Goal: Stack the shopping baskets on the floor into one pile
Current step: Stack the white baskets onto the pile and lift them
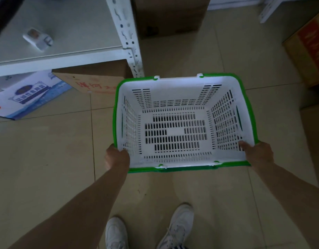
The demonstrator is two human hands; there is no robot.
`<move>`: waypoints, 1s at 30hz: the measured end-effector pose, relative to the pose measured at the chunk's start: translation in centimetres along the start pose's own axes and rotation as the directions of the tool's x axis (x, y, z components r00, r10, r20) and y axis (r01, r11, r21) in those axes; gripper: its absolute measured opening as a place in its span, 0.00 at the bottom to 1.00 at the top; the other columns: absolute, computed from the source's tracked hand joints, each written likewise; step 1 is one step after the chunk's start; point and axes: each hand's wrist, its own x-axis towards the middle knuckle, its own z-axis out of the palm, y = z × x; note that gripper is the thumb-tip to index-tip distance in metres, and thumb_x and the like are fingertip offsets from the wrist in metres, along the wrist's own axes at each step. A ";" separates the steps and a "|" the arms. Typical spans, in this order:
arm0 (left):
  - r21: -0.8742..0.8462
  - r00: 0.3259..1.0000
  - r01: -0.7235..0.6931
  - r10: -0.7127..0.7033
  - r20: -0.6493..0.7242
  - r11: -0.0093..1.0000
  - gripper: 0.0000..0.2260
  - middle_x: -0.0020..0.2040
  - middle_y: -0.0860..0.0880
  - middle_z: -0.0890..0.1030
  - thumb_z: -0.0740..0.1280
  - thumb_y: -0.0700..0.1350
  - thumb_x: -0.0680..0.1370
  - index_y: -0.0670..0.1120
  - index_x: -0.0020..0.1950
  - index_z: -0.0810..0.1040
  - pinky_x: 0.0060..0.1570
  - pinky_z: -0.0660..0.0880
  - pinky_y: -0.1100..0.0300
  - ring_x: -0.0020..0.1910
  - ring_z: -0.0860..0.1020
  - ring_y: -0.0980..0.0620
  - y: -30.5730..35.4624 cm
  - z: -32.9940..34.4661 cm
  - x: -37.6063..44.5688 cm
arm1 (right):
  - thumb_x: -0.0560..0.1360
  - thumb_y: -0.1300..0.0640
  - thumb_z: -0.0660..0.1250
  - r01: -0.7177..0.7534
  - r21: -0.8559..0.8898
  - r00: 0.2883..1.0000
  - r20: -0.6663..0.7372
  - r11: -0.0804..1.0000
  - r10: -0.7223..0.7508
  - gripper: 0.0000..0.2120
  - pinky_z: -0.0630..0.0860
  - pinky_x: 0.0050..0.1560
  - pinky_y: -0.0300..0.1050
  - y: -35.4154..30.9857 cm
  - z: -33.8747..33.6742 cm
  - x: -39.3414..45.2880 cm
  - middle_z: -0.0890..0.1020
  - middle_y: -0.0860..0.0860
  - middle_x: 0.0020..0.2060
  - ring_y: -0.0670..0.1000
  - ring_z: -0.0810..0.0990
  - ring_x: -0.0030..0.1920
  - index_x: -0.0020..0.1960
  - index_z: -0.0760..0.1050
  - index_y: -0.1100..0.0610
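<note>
The beige tiled floor (47,159), smooth and crossed by thin dark grout lines, fills most of the view. The white metal shelving unit (61,58) stands beyond and to the left of the basket, with a flat pale shelf board and a slotted upright post whose foot comes down just beyond the basket's far left corner. The plain brown cardboard box (170,17) sits well beyond the basket, against the far wall. Under the shelf, just left of the basket's far corner, is a brown cardboard box with red handwriting (94,81), and further left a white and blue printed carton (27,96) lies tilted on the floor. A brown carton with a red printed panel (308,49) stands beyond and to the right of the basket.

The white slotted plastic shopping basket with a green rim (183,121) is rectangular, its walls and bottom pierced with rows of narrow slits, and nothing lies in it. It is upright, ahead of the person's white laced trainers (176,229); whether it rests on the floor or hangs above it I cannot tell. The left hand (116,157) is closed on its near left corner, the right hand (257,153) on its near right corner, thumb inside the wall. A small white plastic device (38,39) lies on the shelf board, far left of the basket
</note>
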 end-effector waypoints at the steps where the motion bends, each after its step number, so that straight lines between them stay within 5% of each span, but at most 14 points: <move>1: -0.001 1.000 -0.012 0.012 0.006 1.000 0.10 0.54 0.36 0.82 0.65 0.35 0.75 0.38 0.56 0.78 0.53 0.79 0.45 0.51 0.81 0.38 0.8 0.7 -0.3 | 0.74 0.48 0.72 -0.006 0.003 1.000 -0.011 1.000 0.006 0.22 0.79 0.45 0.55 0.4 -0.7 0.7 0.80 0.63 0.43 0.61 0.79 0.41 0.52 0.78 0.68; 9: -0.005 0.986 -0.149 0.149 0.080 0.989 0.12 0.53 0.40 0.82 0.61 0.33 0.77 0.38 0.58 0.78 0.47 0.76 0.55 0.53 0.81 0.40 7.6 7.1 -3.6 | 0.74 0.47 0.71 -0.037 0.019 0.997 -0.070 0.999 0.038 0.22 0.73 0.38 0.51 3.0 -6.4 7.1 0.77 0.65 0.40 0.61 0.77 0.38 0.47 0.75 0.69; 13: 0.021 0.981 -0.184 0.182 0.065 0.983 0.14 0.57 0.38 0.81 0.60 0.34 0.77 0.38 0.60 0.77 0.51 0.77 0.52 0.55 0.80 0.39 11.2 9.7 -4.2 | 0.73 0.44 0.70 -0.016 0.016 0.998 -0.066 1.000 0.017 0.27 0.72 0.37 0.51 2.2 -8.4 10.7 0.76 0.64 0.38 0.61 0.76 0.38 0.48 0.76 0.70; 17: -0.028 0.982 -0.186 0.187 0.030 0.982 0.14 0.59 0.37 0.81 0.61 0.34 0.77 0.37 0.61 0.77 0.54 0.77 0.52 0.57 0.80 0.39 14.1 11.7 -3.2 | 0.73 0.39 0.68 0.019 0.106 0.999 -0.028 0.994 -0.016 0.23 0.75 0.43 0.55 0.1 -9.3 13.8 0.75 0.59 0.36 0.60 0.76 0.41 0.39 0.72 0.60; 20: -0.068 0.984 -0.173 0.175 0.016 0.982 0.14 0.60 0.38 0.80 0.62 0.35 0.78 0.36 0.62 0.76 0.52 0.77 0.56 0.58 0.80 0.39 15.6 12.7 -1.9 | 0.71 0.33 0.65 0.037 0.270 0.999 0.010 0.962 -0.042 0.26 0.78 0.55 0.62 -1.6 -8.8 15.5 0.77 0.58 0.42 0.61 0.77 0.46 0.45 0.74 0.57; 23: -0.117 0.986 -0.163 0.166 0.013 0.980 0.14 0.60 0.39 0.81 0.63 0.37 0.78 0.38 0.63 0.76 0.53 0.78 0.54 0.57 0.81 0.39 16.8 13.0 -0.4 | 0.70 0.28 0.60 0.044 0.338 0.999 0.016 0.940 -0.052 0.29 0.77 0.53 0.62 -3.5 -7.9 16.8 0.73 0.56 0.37 0.59 0.76 0.44 0.40 0.71 0.56; 27: -0.155 0.981 -0.193 0.194 -0.012 0.969 0.19 0.54 0.41 0.81 0.64 0.52 0.80 0.38 0.62 0.76 0.52 0.79 0.51 0.52 0.81 0.41 18.1 13.0 0.7 | 0.76 0.31 0.54 0.088 0.308 0.996 -0.009 0.947 -0.090 0.28 0.72 0.43 0.55 -5.6 -7.0 18.1 0.70 0.56 0.34 0.57 0.72 0.39 0.40 0.72 0.57; 30: -0.102 0.987 -0.155 0.151 -0.051 0.983 0.32 0.50 0.39 0.80 0.55 0.68 0.77 0.39 0.55 0.76 0.51 0.80 0.47 0.50 0.81 0.40 19.5 13.3 1.3 | 0.72 0.26 0.50 0.078 0.291 0.997 -0.010 0.953 -0.078 0.32 0.75 0.46 0.59 -7.4 -6.7 18.7 0.71 0.56 0.36 0.58 0.74 0.41 0.43 0.70 0.56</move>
